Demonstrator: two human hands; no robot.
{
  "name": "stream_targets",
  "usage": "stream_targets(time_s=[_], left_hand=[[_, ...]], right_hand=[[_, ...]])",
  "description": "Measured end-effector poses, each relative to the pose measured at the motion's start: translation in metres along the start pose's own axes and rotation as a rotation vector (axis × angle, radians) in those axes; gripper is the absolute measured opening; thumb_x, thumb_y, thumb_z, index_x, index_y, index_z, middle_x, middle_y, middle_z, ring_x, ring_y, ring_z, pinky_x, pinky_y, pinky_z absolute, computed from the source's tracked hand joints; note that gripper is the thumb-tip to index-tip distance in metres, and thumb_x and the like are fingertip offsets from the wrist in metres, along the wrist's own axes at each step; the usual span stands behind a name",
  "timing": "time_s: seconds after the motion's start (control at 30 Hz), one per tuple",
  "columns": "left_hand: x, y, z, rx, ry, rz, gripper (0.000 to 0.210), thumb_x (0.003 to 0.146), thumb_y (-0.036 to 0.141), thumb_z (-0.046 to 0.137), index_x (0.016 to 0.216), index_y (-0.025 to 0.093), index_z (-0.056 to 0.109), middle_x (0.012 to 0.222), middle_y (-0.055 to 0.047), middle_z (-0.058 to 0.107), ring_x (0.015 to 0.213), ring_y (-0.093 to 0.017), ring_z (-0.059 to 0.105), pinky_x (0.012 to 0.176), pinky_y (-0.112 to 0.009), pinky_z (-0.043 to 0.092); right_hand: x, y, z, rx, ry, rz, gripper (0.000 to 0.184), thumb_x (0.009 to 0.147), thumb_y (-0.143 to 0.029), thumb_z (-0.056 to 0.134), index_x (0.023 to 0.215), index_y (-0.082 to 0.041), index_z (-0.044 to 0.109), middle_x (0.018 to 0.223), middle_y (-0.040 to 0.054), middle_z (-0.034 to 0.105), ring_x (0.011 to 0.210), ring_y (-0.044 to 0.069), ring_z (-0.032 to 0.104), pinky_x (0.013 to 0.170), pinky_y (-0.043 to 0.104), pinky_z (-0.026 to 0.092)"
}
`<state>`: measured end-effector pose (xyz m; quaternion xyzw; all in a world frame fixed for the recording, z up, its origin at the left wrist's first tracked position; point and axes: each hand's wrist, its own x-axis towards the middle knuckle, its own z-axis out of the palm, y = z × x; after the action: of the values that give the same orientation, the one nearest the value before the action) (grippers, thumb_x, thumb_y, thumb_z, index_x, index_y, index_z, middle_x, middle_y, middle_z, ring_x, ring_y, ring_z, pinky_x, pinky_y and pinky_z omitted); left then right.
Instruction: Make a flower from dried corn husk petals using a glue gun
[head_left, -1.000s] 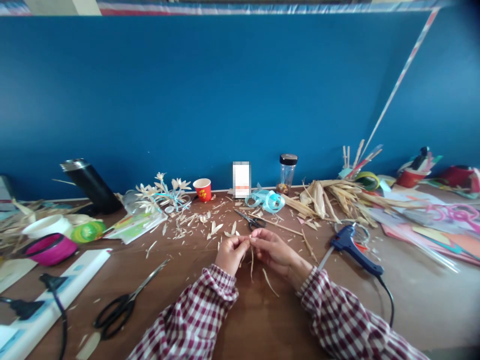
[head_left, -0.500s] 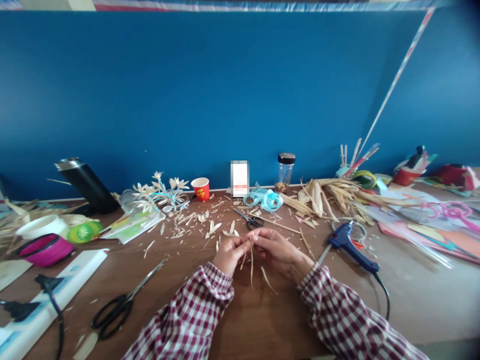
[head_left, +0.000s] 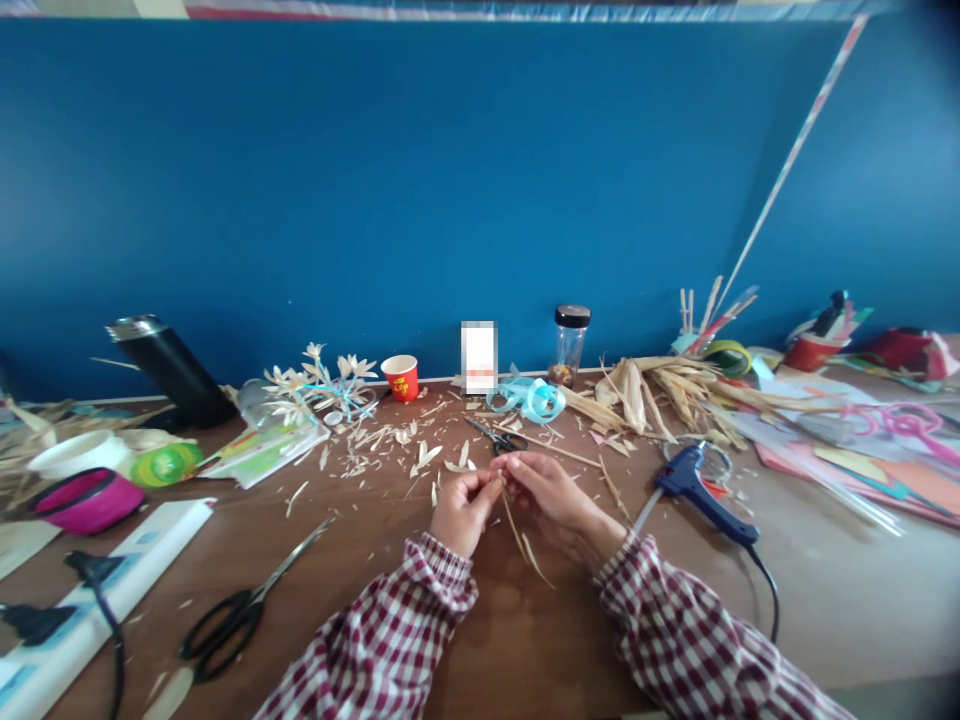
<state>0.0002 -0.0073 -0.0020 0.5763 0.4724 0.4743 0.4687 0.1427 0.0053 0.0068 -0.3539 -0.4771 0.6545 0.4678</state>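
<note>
My left hand (head_left: 463,508) and my right hand (head_left: 551,492) meet above the middle of the table, thumbs and fingertips pinched together. Between them is a thin strip of dry husk (head_left: 514,524), its end hanging down below the fingers. The pinched end is hidden by my fingertips. A loose pale husk sliver (head_left: 532,560) lies on the table below my right hand. Just beyond my hands are small black scissors (head_left: 504,438) and cut husk petals (head_left: 426,457).
Large scissors (head_left: 236,615) and a power strip (head_left: 112,600) lie at left. On the right is a blue glue gun (head_left: 701,490) with a cord. Behind stand husk flowers (head_left: 319,385), a red paper cup (head_left: 400,379), blue ribbon (head_left: 529,397), a jar (head_left: 570,345) and dried husks (head_left: 660,390).
My left hand has turned slightly and its wrist has shifted a little to the right. The hanging husk strip has swung to the right. Both hands stay pinched together.
</note>
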Motion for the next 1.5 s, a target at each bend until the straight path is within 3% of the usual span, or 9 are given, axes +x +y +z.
stream_targets(time_s=[0.23, 0.43, 0.6, 0.73, 0.83, 1.03, 1.23, 1.4, 1.5], left_hand=[[-0.001, -0.002, -0.001, 0.122, 0.018, 0.027, 0.025, 0.076, 0.039, 0.057, 0.069, 0.016, 0.065, 0.048, 0.004, 0.05, 0.045, -0.011, 0.041, 0.045, -0.023, 0.031], [-0.002, -0.002, 0.001, 0.21, 0.044, 0.139, 0.022, 0.078, 0.033, 0.055, 0.07, 0.017, 0.067, 0.063, -0.001, 0.061, 0.058, -0.014, 0.052, 0.054, -0.024, 0.038], [0.003, 0.001, -0.005, -0.035, -0.108, -0.067, 0.023, 0.072, 0.036, 0.062, 0.069, 0.015, 0.068, 0.051, 0.002, 0.053, 0.045, -0.009, 0.042, 0.045, -0.021, 0.031], [0.005, 0.003, -0.005, -0.304, -0.117, -0.318, 0.026, 0.063, 0.037, 0.072, 0.07, 0.014, 0.064, 0.046, 0.005, 0.049, 0.036, -0.004, 0.034, 0.034, -0.016, 0.02], [0.004, 0.003, -0.002, -0.454, -0.093, -0.416, 0.027, 0.057, 0.033, 0.078, 0.069, 0.013, 0.063, 0.06, -0.001, 0.062, 0.042, -0.004, 0.047, 0.038, -0.014, 0.033], [0.005, -0.007, 0.0, -0.331, -0.089, -0.332, 0.021, 0.062, 0.033, 0.075, 0.071, 0.015, 0.07, 0.058, -0.001, 0.063, 0.048, -0.007, 0.054, 0.05, -0.019, 0.046], [0.004, -0.008, 0.001, -0.216, -0.077, -0.294, 0.018, 0.064, 0.032, 0.072, 0.069, 0.015, 0.071, 0.056, 0.0, 0.062, 0.043, -0.006, 0.049, 0.045, -0.02, 0.041], [0.004, -0.007, 0.002, -0.376, -0.021, -0.327, 0.017, 0.062, 0.029, 0.074, 0.069, 0.014, 0.071, 0.051, 0.001, 0.059, 0.04, -0.004, 0.045, 0.041, -0.016, 0.035], [0.004, -0.002, 0.002, -0.492, -0.014, -0.394, 0.02, 0.059, 0.028, 0.077, 0.068, 0.012, 0.07, 0.05, 0.001, 0.058, 0.039, -0.003, 0.044, 0.04, -0.015, 0.033]], right_hand=[[0.002, 0.003, -0.004, -0.176, 0.006, -0.075, 0.024, 0.074, -0.038, 0.067, 0.078, -0.015, 0.062, 0.061, -0.0031, 0.053, 0.051, 0.006, 0.042, 0.047, 0.019, 0.031], [0.002, 0.011, -0.003, -0.26, 0.085, -0.133, 0.023, 0.078, -0.038, 0.061, 0.073, -0.016, 0.058, 0.061, -0.0035, 0.048, 0.055, 0.008, 0.038, 0.048, 0.019, 0.03], [0.0, 0.009, 0.002, -0.287, 0.082, -0.17, 0.024, 0.08, -0.039, 0.057, 0.072, -0.016, 0.055, 0.061, -0.004, 0.045, 0.055, 0.008, 0.037, 0.048, 0.019, 0.031], [-0.001, 0.007, 0.004, -0.286, 0.089, -0.169, 0.022, 0.08, -0.037, 0.059, 0.074, -0.016, 0.054, 0.061, -0.0041, 0.046, 0.055, 0.008, 0.039, 0.048, 0.02, 0.032], [-0.002, 0.009, 0.006, -0.203, 0.084, -0.131, 0.022, 0.079, -0.038, 0.059, 0.074, -0.017, 0.053, 0.059, -0.004, 0.048, 0.052, 0.009, 0.042, 0.048, 0.02, 0.033], [-0.001, 0.013, 0.005, -0.116, 0.123, -0.093, 0.025, 0.076, -0.04, 0.062, 0.074, -0.017, 0.052, 0.055, -0.005, 0.046, 0.049, 0.008, 0.04, 0.046, 0.02, 0.031], [0.003, 0.015, 0.001, -0.159, 0.151, -0.147, 0.027, 0.076, -0.042, 0.062, 0.072, -0.018, 0.051, 0.059, -0.0041, 0.047, 0.053, 0.009, 0.041, 0.048, 0.021, 0.034], [0.005, 0.012, -0.005, -0.183, 0.134, -0.152, 0.03, 0.079, -0.044, 0.059, 0.087, -0.016, 0.06, 0.058, -0.0042, 0.048, 0.05, 0.008, 0.039, 0.046, 0.02, 0.029], [0.005, 0.009, -0.005, -0.168, 0.107, -0.141, 0.034, 0.079, -0.045, 0.06, 0.093, -0.015, 0.065, 0.064, -0.0012, 0.054, 0.055, 0.009, 0.044, 0.049, 0.021, 0.032]])
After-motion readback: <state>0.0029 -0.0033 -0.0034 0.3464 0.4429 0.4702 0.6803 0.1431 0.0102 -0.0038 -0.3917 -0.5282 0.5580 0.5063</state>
